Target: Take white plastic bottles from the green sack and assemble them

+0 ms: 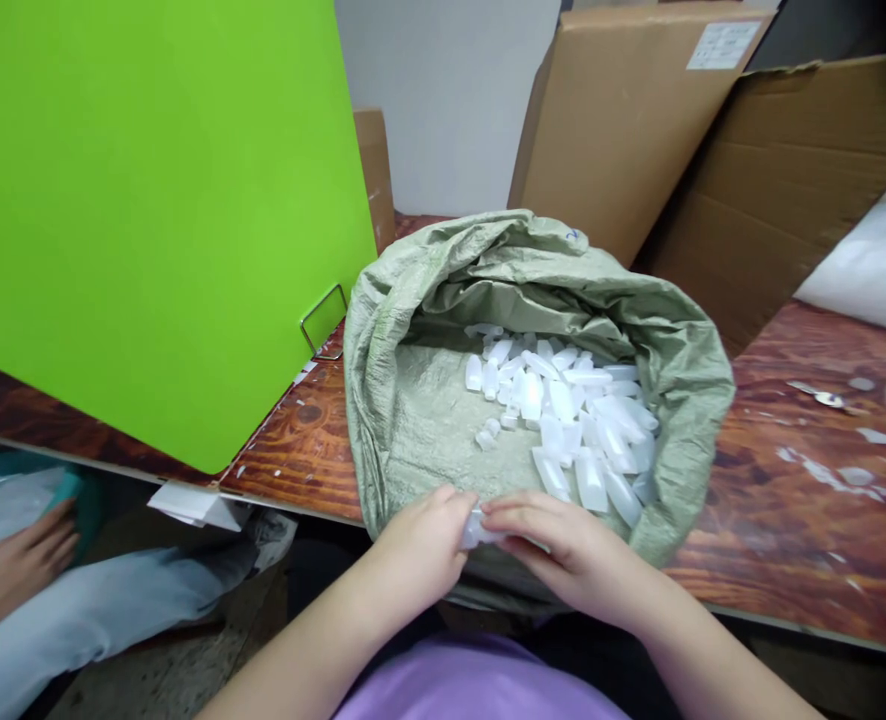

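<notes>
A grey-green woven sack (pixel 405 330) stands open on the wooden table, its rim rolled down. Inside lie several small translucent white plastic bottles (pixel 563 410). At the sack's near rim my left hand (pixel 424 550) and my right hand (pixel 563 550) meet, fingers pinched together on one small translucent bottle (pixel 477 528) held between them. Most of that bottle is hidden by my fingers.
A bright green panel (pixel 150 200) on a wire stand fills the left. Brown cardboard boxes (pixel 713 150) lean behind the sack. A white plastic bag (pixel 874 260) lies at the right. Another person's hand (pixel 15 560) and leg show at the lower left.
</notes>
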The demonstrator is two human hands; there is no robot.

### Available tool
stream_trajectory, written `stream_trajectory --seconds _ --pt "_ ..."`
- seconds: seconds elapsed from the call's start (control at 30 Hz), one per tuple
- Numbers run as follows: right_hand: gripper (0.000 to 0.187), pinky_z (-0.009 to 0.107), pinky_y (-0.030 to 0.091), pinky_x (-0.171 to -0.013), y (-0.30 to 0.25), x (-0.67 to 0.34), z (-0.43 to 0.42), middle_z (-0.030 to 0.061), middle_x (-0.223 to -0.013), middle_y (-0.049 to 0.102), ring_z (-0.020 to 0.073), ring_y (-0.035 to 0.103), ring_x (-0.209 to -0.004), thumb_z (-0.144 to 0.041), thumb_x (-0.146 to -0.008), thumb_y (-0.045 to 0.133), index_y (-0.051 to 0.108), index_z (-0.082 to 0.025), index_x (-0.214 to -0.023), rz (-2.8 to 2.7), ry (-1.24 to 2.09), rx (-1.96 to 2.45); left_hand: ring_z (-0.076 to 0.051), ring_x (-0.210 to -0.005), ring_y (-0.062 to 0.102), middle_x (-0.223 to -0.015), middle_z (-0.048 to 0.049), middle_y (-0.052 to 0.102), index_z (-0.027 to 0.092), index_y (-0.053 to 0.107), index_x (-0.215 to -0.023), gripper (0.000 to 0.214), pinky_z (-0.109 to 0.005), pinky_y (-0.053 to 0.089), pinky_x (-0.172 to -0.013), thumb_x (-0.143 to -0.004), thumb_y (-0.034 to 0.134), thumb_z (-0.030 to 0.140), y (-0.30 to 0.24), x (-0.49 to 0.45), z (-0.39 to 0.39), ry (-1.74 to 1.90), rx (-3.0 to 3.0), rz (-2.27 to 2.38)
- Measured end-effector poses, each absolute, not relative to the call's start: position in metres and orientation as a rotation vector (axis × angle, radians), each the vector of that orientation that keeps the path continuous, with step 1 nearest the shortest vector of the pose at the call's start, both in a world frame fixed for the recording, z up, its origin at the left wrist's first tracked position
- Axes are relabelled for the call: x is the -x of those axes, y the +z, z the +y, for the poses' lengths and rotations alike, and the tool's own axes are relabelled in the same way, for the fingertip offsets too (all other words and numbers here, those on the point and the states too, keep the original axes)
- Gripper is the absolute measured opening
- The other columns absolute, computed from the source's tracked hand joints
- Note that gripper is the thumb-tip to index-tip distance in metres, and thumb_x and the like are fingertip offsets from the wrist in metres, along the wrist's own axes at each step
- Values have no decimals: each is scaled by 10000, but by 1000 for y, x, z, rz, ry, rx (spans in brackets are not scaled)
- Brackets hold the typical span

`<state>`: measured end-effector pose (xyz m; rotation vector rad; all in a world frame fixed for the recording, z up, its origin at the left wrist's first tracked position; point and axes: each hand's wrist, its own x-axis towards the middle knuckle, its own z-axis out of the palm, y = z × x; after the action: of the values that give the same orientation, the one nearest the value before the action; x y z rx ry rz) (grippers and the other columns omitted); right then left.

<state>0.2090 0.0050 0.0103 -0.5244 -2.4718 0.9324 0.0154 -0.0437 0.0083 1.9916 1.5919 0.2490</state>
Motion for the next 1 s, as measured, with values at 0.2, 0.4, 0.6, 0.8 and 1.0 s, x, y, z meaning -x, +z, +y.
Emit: stream_trajectory --seconds 0.2,0.4,0.6,0.8,1.0 --pt "340 207 481 -899 21 -213 -4 31 -1171 637 114 593 -1063 -155 -918 453 513 -245 -1241 -2555 823 297 -154 -698 586 -766 17 620 215 635 -854 138 -228 455 -639 -742 587 280 23 -9 -34 109 -1791 1130" --pt "326 189 498 -889 33 -218 -15 -11 -1208 621 116 610 -1044 -234 -934 441 506 -226 -1254 -2713 640 276 -156 -721 577 -743 31 628 188 679 -861 339 -246 464 -715 -631 699 437 16 -3 -21 -63 -1521 717" --pt "240 250 563 -762 36 -222 -17 47 -1082 688 191 633 -1004 -151 -911 451 620 -120 -1078 -2579 164 -66 -152 -556 560 -629 21 610 173 651 -707 249 -249 459 -511 -622 727 395 -10 -12 -12 -251 -1171 352" --pt "242 204 529 -821 33 -221 -18 48 -1037 700 130 642 -956 -188 -925 458 585 -143 -1126 -2531 297 88 -110 -404 427 -585 7 598 188 637 -646 294 -262 340 -345 -699 686 473 -5 -18 2 -398 -1109 54" --pt "307 220 510 -894 30 -227 -23 43 -1055 698 152 606 -1069 -174 -935 417 535 -180 -1219 -2574 324 15 -134 -443 434 -555 -14 568 201 649 -608 336 -285 340 -350 -636 708 531 11 -21 3 -481 -1112 93"
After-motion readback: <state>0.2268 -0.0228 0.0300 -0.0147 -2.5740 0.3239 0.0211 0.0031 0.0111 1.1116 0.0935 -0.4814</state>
